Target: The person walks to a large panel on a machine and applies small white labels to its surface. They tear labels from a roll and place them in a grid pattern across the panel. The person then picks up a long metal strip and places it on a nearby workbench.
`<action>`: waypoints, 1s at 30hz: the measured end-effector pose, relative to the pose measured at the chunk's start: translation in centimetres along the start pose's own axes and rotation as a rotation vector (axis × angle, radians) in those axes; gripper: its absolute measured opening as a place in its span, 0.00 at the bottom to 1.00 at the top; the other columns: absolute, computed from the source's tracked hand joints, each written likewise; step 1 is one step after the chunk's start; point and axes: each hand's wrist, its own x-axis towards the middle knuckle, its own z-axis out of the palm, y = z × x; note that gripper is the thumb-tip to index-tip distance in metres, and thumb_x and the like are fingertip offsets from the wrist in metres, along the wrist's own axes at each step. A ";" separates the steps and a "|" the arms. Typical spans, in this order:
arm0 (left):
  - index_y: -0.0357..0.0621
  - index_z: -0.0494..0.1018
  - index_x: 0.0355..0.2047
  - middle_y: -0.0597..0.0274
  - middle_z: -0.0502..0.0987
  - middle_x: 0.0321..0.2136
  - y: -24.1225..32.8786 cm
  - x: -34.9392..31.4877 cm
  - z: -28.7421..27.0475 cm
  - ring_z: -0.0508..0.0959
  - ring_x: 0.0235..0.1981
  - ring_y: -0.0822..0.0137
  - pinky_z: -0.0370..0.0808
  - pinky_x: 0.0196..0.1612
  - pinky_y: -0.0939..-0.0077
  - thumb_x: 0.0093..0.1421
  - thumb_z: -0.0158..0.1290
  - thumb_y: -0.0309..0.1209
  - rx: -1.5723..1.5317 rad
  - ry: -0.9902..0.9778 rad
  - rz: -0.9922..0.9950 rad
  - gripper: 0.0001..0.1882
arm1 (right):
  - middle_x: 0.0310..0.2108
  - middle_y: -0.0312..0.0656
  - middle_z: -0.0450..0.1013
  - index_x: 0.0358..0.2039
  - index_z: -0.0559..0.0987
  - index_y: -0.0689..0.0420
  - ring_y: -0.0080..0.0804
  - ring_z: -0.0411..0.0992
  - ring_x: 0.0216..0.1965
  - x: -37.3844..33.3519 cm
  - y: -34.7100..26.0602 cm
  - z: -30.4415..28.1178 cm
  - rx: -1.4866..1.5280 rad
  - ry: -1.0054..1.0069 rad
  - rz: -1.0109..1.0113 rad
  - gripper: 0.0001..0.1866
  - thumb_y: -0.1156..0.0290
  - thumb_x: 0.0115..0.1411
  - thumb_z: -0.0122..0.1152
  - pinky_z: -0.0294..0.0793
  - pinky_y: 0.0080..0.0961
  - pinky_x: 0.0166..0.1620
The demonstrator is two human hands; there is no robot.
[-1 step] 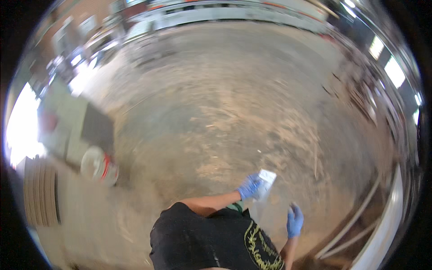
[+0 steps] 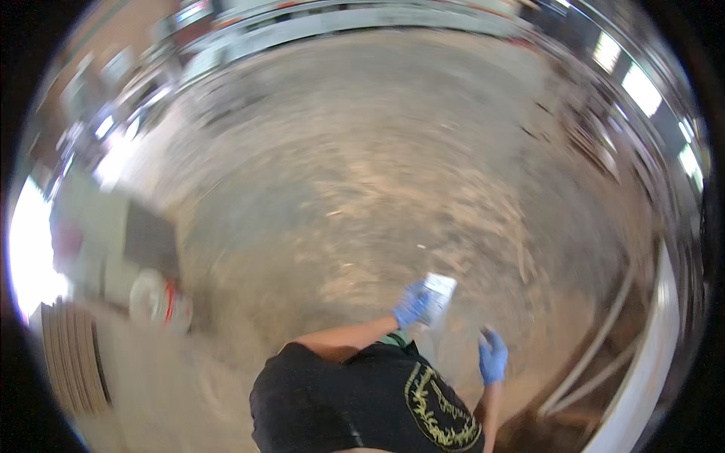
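Note:
My left hand [image 2: 412, 303], in a blue glove, is closed on the side of a flat white packet [image 2: 441, 291], held out in front of my body. Below the packet's white face hangs something pale and see-through, like thin plastic; blur hides its details. To the right, my right hand [image 2: 493, 357], also blue-gloved, is held apart from the packet. Its fingers point upward and stand somewhat apart, with nothing visible in them.
Wood shavings [image 2: 355, 189] litter the concrete floor. At the left stand a white bucket with a red band [image 2: 160, 300], a grey-green cabinet [image 2: 98, 226] and stacked boards [image 2: 73, 355]. A long pale panel [image 2: 651, 355] leans at the right; a long machine [image 2: 340, 21] lines the back.
The whole view has swung slightly, so the far surroundings sit further left. The packet is still in my left hand, and my right hand remains apart from it.

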 end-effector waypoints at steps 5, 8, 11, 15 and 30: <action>0.38 0.69 0.37 0.64 0.73 0.28 3.9 13.9 7.5 0.70 0.28 0.72 0.69 0.33 0.78 0.56 0.50 0.33 -0.027 -0.189 -0.120 0.13 | 0.40 0.47 0.71 0.41 0.75 0.53 0.42 0.69 0.41 7.2 0.8 -5.2 -0.237 0.069 0.113 0.16 0.62 0.52 0.54 0.67 0.31 0.45; 0.37 0.69 0.37 0.65 0.73 0.29 3.7 21.7 18.2 0.70 0.29 0.74 0.68 0.35 0.79 0.55 0.51 0.31 0.046 -0.329 -0.125 0.12 | 0.39 0.46 0.72 0.42 0.74 0.54 0.39 0.70 0.41 9.0 5.9 -11.0 -0.011 0.211 0.365 0.16 0.62 0.53 0.55 0.68 0.29 0.45; 0.36 0.69 0.38 0.64 0.74 0.30 2.4 26.1 25.8 0.70 0.31 0.75 0.68 0.36 0.79 0.54 0.51 0.30 0.034 -0.503 -0.141 0.13 | 0.39 0.46 0.73 0.42 0.74 0.57 0.34 0.71 0.40 8.6 10.6 -13.1 0.240 0.421 0.533 0.17 0.63 0.54 0.55 0.68 0.26 0.45; 0.36 0.68 0.39 0.64 0.74 0.32 -0.3 30.1 34.5 0.69 0.32 0.75 0.68 0.37 0.79 0.54 0.51 0.28 0.031 -0.620 -0.108 0.13 | 0.38 0.44 0.73 0.42 0.73 0.62 0.29 0.70 0.40 7.8 18.3 -16.1 0.471 0.701 0.611 0.17 0.66 0.55 0.55 0.67 0.23 0.45; 0.39 0.67 0.42 0.63 0.72 0.32 -2.8 47.3 68.4 0.70 0.33 0.74 0.68 0.37 0.78 0.55 0.50 0.32 -0.048 -0.610 -0.158 0.15 | 0.42 0.43 0.69 0.50 0.65 0.61 0.26 0.67 0.43 39.0 25.7 -47.1 0.561 0.541 0.269 0.23 0.75 0.53 0.57 0.67 0.23 0.47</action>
